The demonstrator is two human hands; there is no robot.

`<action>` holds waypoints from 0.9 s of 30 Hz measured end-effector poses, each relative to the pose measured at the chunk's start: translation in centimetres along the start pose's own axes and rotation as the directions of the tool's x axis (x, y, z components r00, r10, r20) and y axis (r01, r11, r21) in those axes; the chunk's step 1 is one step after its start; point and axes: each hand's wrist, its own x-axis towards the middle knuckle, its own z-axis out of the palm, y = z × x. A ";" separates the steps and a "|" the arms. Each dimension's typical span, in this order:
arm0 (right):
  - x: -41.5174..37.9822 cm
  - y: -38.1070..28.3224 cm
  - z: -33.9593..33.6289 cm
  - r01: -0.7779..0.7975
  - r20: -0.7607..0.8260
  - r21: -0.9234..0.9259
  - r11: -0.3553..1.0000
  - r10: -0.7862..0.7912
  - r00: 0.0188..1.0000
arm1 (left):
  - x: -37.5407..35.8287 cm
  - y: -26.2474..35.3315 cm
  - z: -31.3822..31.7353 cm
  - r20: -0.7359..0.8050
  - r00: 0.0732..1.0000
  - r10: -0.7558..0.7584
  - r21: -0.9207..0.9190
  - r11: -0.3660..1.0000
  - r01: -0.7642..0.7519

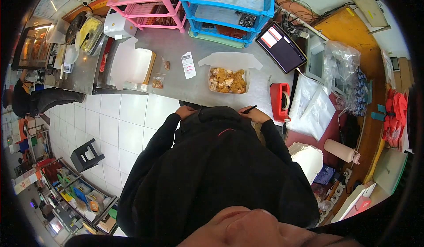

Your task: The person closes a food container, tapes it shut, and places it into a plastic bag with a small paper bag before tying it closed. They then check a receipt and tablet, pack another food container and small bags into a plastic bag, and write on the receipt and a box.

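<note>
My right hand (pixel 257 114) is closed round a black pen (pixel 249 109) near the front edge of the steel table (pixel 176 86). My left hand (pixel 185 111) rests against my dark clothing at the waist, with its fingers mostly hidden. Beyond my right hand stands an open paper box (pixel 215 91) of brown fried food (pixel 229 80), its white lid folded back. A printed receipt (pixel 188 65) lies left of this box. Farther left are two small clear packets, one (pixel 158 80) near the edge and one (pixel 165 63) behind it.
A red tape dispenser (pixel 274 101) and clear plastic bags (pixel 311 105) are on the right. A tablet (pixel 281 46) stands behind them. Blue racks (pixel 227 4) and pink racks (pixel 152 19) line the back. White paper boxes (pixel 132 66) sit left; a black stool (pixel 87 155) stands on the floor.
</note>
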 end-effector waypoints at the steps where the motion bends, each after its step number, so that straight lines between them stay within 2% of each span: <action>1: 0.0 0.1 0.0 0.001 0.000 -0.001 1.000 -0.001 1.000 | 0.6 -0.8 0.4 0.016 0.995 0.093 -0.045 0.995 -0.093; 5: 0.1 0.4 0.0 -0.029 0.002 0.036 0.999 0.029 1.000 | 1.0 0.1 0.0 0.023 0.995 0.098 0.006 0.995 -0.098; 7: 0.1 0.6 0.0 -0.046 0.007 0.063 0.997 0.045 0.999 | 0.5 2.0 -1.1 0.039 0.996 0.084 0.117 0.989 -0.088; 11: 0.2 0.7 0.0 0.024 -0.008 0.032 0.999 -0.023 1.000 | 0.5 3.6 -1.6 -0.006 0.996 0.094 0.154 0.984 -0.092; 13: 0.1 0.6 0.1 0.028 -0.015 0.053 0.998 -0.028 1.000 | 0.7 3.8 -1.3 -0.180 0.965 0.191 0.168 0.973 -0.161; 16: -0.4 -0.7 0.0 -0.025 -0.029 0.033 0.999 0.026 0.999 | 1.0 3.6 -0.2 -0.241 0.959 0.148 0.128 0.984 -0.120; 18: -0.9 -2.2 0.0 -0.177 -0.108 0.092 0.980 0.187 0.976 | 1.5 2.8 0.9 -0.248 0.963 0.103 0.110 0.991 -0.077; 19: -1.0 -1.9 -0.2 -0.178 -0.109 0.093 0.980 0.187 0.976 | 1.7 2.4 1.4 -0.257 0.965 0.055 0.090 0.995 -0.032; 20: -1.2 -1.2 -0.6 -0.115 -0.322 0.194 0.974 0.174 0.931 | 1.4 2.8 1.2 -0.257 0.965 0.055 0.090 0.995 -0.032; 21: -1.5 -0.9 -1.2 -0.032 -0.517 0.276 0.961 0.176 0.838 | 0.6 3.7 0.7 -0.352 0.936 0.009 0.115 0.993 0.034; 22: -1.9 -0.4 -2.1 0.019 -0.693 0.189 0.982 0.120 0.711 | -0.2 4.5 0.2 -0.445 0.895 -0.034 0.133 0.986 0.103; 23: -2.3 -0.2 -3.3 0.051 -0.833 0.093 0.994 0.049 0.550 | -0.7 4.8 -0.3 -0.444 0.895 -0.036 0.132 0.986 0.106; 25: -3.1 1.7 -6.1 0.008 -0.960 -0.042 0.999 -0.042 0.276 | -1.0 5.1 -1.4 -0.553 0.832 -0.044 0.169 0.972 0.164; 26: -3.7 1.5 -6.9 0.008 -0.961 -0.042 0.999 -0.043 0.273 | -0.9 4.6 -1.7 -0.560 0.828 -0.038 0.198 0.964 0.178; 27: -4.5 0.6 -7.7 -0.013 -0.973 0.012 1.000 0.014 0.231 | -1.0 4.8 -2.2 -0.561 0.827 -0.034 0.199 0.964 0.175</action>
